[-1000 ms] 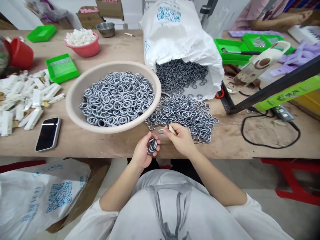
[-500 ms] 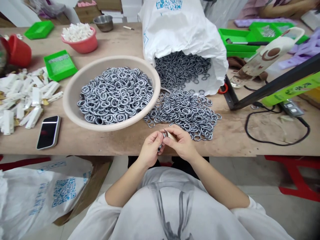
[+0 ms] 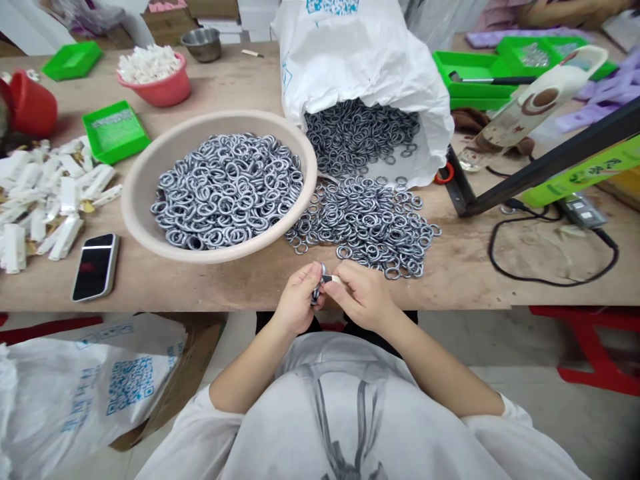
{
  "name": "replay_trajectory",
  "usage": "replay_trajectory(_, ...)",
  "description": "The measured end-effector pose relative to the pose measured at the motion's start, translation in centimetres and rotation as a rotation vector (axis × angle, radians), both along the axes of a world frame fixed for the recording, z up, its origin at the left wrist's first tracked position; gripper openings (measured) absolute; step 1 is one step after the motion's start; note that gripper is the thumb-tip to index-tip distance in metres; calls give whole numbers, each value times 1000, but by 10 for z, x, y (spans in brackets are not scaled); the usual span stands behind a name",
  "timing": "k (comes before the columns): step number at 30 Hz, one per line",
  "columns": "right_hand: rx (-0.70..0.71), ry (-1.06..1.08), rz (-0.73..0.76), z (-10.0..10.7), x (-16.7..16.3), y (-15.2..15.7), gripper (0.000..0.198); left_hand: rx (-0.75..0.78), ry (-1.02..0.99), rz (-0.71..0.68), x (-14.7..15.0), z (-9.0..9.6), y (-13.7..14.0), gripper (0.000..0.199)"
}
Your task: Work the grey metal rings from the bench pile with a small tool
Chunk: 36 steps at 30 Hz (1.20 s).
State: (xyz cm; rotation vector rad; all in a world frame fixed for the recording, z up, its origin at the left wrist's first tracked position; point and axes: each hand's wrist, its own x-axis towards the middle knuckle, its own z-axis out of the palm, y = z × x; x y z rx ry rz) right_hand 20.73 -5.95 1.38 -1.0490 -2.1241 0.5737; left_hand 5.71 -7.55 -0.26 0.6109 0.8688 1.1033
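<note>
My left hand (image 3: 299, 297) is closed around grey rings (image 3: 315, 293), one of them pinched upright between thumb and fingertips. Close beside it, my right hand (image 3: 364, 293) grips a small knife (image 3: 336, 279) by its pale handle. The dark blade points left and meets the pinched ring; its tip is hard to make out. Just beyond my hands lies a loose pile of grey rings (image 3: 373, 223). To its left, a wide beige basin (image 3: 131, 200) is heaped with more rings. Behind the pile, a white sack (image 3: 365, 60) lies with its mouth open, rings spilling out.
A phone (image 3: 95, 267) and white plastic parts (image 3: 67, 197) lie at left, near a green tray (image 3: 143, 147) and a red bowl (image 3: 163, 93). At right stand a black metal frame (image 3: 545, 160), a cable (image 3: 550, 283) and a bottle (image 3: 540, 107). Another person's arm (image 3: 565, 13) shows at far right.
My right hand has turned, its fingers curling more closely over the knife handle, and the blade now points left at the ring. My left hand has shifted slightly left. The view has moved slightly.
</note>
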Motion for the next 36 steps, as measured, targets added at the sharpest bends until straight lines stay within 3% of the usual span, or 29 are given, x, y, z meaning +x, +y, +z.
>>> replay_trajectory(3, 20, -79, -1, 2, 1, -5, 49, 6, 6, -18, 0, 1, 0, 58)
replay_trajectory(10, -113, -67, 49, -2, -3, 0, 52, -11, 48, -86, -15, -2, -2, 58)
replay_trajectory(15, -116, -275, -290, -5, -8, 27, 49, 42, 40, -240, -29, -7, -19, 56)
replay_trajectory(18, -54, -513, -221, -1, -27, 37, 30, 47, 56, -123, -40, -9, -22, 54)
replay_trajectory(21, -7, -702, -136, 1, -51, 41, 33, 50, 83, 4, -50, -9, -18, 44)
replay_trajectory(25, -18, -770, -121, 0, -57, 47, 25, 9, -11, 83, -57, -8, -12, 36)
replay_trajectory(27, -49, -640, -161, -1, -45, 48, 21, -19, -58, 94, -55, -7, -10, 33)
replay_trajectory(29, -143, -343, -182, 0, -30, 45, 18, -36, -74, 90, -50, -6, -7, 32)
replay_trajectory(33, -552, 393, 37, 1, -13, 26, 34, -56, -66, -33, -29, -1, -1, 48)
replay_trajectory(36, -733, 644, 117, -2, -13, 13, 43, -66, -77, -180, -12, 3, 1, 55)
